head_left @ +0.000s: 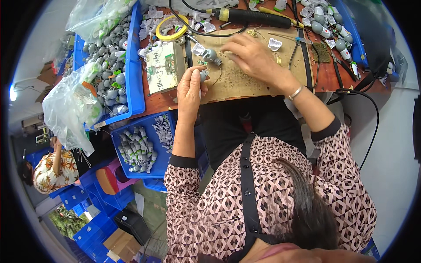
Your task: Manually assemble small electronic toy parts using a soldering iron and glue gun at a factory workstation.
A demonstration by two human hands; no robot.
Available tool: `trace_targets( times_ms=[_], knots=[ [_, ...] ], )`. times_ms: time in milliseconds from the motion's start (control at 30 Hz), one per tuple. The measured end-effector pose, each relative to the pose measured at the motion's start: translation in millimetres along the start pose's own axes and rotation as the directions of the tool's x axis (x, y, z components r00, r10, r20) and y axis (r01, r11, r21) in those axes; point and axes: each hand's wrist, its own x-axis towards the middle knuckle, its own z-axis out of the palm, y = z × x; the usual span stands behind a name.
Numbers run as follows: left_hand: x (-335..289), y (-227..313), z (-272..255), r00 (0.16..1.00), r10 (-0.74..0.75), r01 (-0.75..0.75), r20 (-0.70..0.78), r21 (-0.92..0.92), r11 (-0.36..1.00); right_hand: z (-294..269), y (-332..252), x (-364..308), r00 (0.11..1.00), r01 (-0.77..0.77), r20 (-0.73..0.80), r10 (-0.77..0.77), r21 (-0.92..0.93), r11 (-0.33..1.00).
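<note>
My left hand [190, 91] is closed at the front left of the brown cardboard mat [263, 84]. Between its thumb and fingers sits a small rounded grey plastic part [203, 75], mostly covered by them. A thin wire curves over the mat beside it. My right hand [253, 58] hovers above the middle of the mat, fingers loosely apart and bent toward the left; I see nothing in them. Just left of those fingertips lies a grey round-headed part [211, 56] with a white shell piece [198, 48] against it. Farther right rests a loose white plastic shell [275, 44].
A blue bin [135, 65] of grey parts stands left; a lower blue tray [115, 139] holds more. At the back lie a yellow tape roll [158, 30] and a thick black tool handle [258, 18] with its cable. Pliers [337, 70] lie right. Another person [55, 171] sits far left.
</note>
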Motion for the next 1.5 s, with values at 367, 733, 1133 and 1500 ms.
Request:
trace_targets(
  times_ms=[367,733,1133,1500],
  knots=[
    [-0.2,18.3,-5.4,0.998,0.028,-0.030,-0.048,-0.033,0.999,13.3,-7.2,72.9,0.857,0.077,0.512,-0.055,-0.022,0.997],
    [-7.7,18.0,1.5,0.978,0.157,-0.165,-0.138,-0.045,0.985,-28.2,-2.9,72.5,0.870,-0.348,0.491,0.049,0.540,0.766],
    [-24.7,-10.5,44.7,0.906,0.401,-0.371,0.140,0.718,0.588,7.7,12.1,70.9,0.896,0.295,0.382,-0.226,-0.134,0.946],
    [-17.7,-15.4,40.3,0.853,0.472,-0.475,0.222,0.704,0.528,-5.7,-32.9,-47.3,0.991,-0.116,-0.052,0.124,0.139,0.983]
  ],
)
